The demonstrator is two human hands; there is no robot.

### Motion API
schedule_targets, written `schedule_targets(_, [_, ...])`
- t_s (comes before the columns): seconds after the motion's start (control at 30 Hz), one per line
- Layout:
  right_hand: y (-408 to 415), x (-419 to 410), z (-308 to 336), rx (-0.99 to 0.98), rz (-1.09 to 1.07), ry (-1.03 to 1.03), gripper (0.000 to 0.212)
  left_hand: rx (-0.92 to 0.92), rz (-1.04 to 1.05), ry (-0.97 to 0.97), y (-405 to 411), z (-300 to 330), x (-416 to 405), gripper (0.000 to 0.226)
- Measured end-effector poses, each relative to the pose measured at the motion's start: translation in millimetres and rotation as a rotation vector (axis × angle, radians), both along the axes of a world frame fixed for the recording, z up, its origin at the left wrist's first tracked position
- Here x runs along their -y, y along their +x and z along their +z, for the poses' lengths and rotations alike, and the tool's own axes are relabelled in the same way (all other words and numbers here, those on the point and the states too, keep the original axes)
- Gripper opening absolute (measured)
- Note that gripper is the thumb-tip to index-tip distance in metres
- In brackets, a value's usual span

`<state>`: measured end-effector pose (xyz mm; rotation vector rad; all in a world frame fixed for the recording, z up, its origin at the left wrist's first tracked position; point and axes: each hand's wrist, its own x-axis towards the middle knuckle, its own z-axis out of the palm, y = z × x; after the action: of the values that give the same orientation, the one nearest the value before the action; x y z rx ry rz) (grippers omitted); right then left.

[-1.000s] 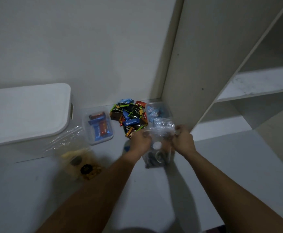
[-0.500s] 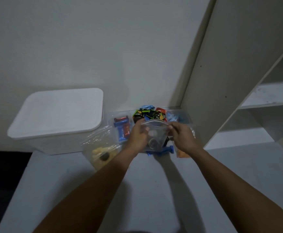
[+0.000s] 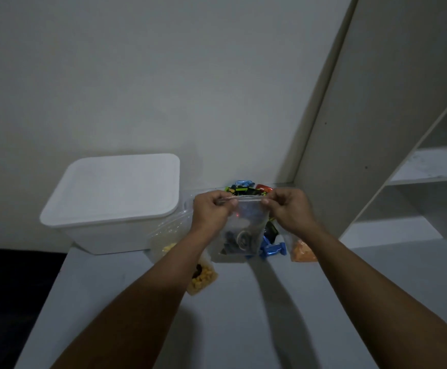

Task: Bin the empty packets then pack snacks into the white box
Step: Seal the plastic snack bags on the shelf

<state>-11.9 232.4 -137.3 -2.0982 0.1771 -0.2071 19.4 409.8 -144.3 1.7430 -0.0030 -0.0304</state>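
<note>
A clear zip bag [image 3: 243, 230] with dark snacks at its bottom hangs in front of me. My left hand [image 3: 211, 209] pinches its top left corner and my right hand [image 3: 289, 209] pinches its top right corner. The white box [image 3: 113, 201] stands to the left against the wall with its lid on. Behind the bag lies a pile of coloured snack packets [image 3: 246, 189], partly hidden. A blue wrapper [image 3: 273, 249] and an orange snack bag [image 3: 303, 251] lie just under and right of the held bag. A bag of yellow snacks [image 3: 199, 278] lies under my left forearm.
The grey table [image 3: 230, 315] ends in a dark drop at the left [image 3: 4, 302]. A white shelf unit [image 3: 403, 155] rises at the right, its side panel close to my right hand. The wall is right behind the snacks.
The view has tilted up and moved left, bringing the whole white box into sight. My hands have lifted the zip bag and moved apart along its top edge.
</note>
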Motion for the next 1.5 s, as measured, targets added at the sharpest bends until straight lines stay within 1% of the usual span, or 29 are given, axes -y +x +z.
schedule_targets(0.1, [1,-6,7,0.021,0.007,0.042,0.011,-0.006,0.041,-0.007,2,7,-3,0.017])
schedule_targets(0.2, [3,-11,14,0.003,0.053,0.072,0.006,-0.017,0.023,-0.046,3,14,-9,0.023])
schedule_targets(0.23, [4,-13,17,0.005,0.065,0.071,0.006,-0.020,0.001,-0.051,3,16,-10,0.022])
schedule_targets(0.3, [6,-18,20,0.023,0.063,0.057,0.016,-0.034,-0.040,-0.066,2,20,-12,0.017])
schedule_targets(0.37, [8,-21,23,0.032,0.048,0.038,0.021,-0.041,-0.064,-0.055,2,23,-14,0.012])
schedule_targets(0.43, [10,-22,24,0.033,0.061,0.032,0.018,-0.033,-0.071,-0.037,4,25,-16,0.010])
schedule_targets(0.53, [9,-22,26,-0.003,0.133,0.040,0.007,-0.004,-0.078,0.005,6,25,-16,0.016])
schedule_targets(0.57, [10,-22,27,-0.010,0.151,0.032,0.007,0.000,-0.087,0.019,5,25,-15,0.017])
schedule_targets(0.63, [12,-24,26,-0.006,0.145,0.004,0.016,0.003,-0.107,0.023,3,25,-13,0.014])
schedule_targets(0.7, [12,-25,25,-0.002,0.110,-0.026,0.021,-0.020,-0.115,-0.015,1,28,-13,0.008])
schedule_targets(0.8, [11,-25,26,-0.006,0.082,-0.048,0.014,-0.031,-0.087,-0.031,3,29,-19,0.009])
schedule_targets(0.9, [9,-26,29,-0.040,0.150,-0.110,0.008,0.003,-0.083,0.043,2,28,-21,0.005])
schedule_targets(0.97, [9,-28,29,-0.025,0.178,-0.168,0.007,0.019,-0.092,0.057,0,27,-18,0.009])
schedule_targets(1.1, [13,-29,28,0.013,0.114,-0.245,0.010,-0.012,-0.104,0.026,-3,30,-17,0.009])
schedule_targets(1.2, [11,-27,28,-0.011,0.130,-0.183,0.003,-0.004,-0.064,0.045,-1,27,-20,0.009])
schedule_targets(1.3, [8,-18,29,-0.057,0.122,-0.139,0.009,0.008,-0.005,0.046,2,25,-25,0.006])
schedule_targets(1.43, [10,-13,29,-0.045,0.052,-0.150,0.002,0.000,0.001,-0.023,7,22,-30,0.011])
schedule_targets(1.47, [10,-14,29,-0.038,0.033,-0.163,0.002,0.014,0.021,-0.011,7,22,-29,0.014])
schedule_targets(1.5, [11,-15,29,-0.035,0.011,-0.178,0.003,0.034,0.067,0.041,7,22,-26,0.019])
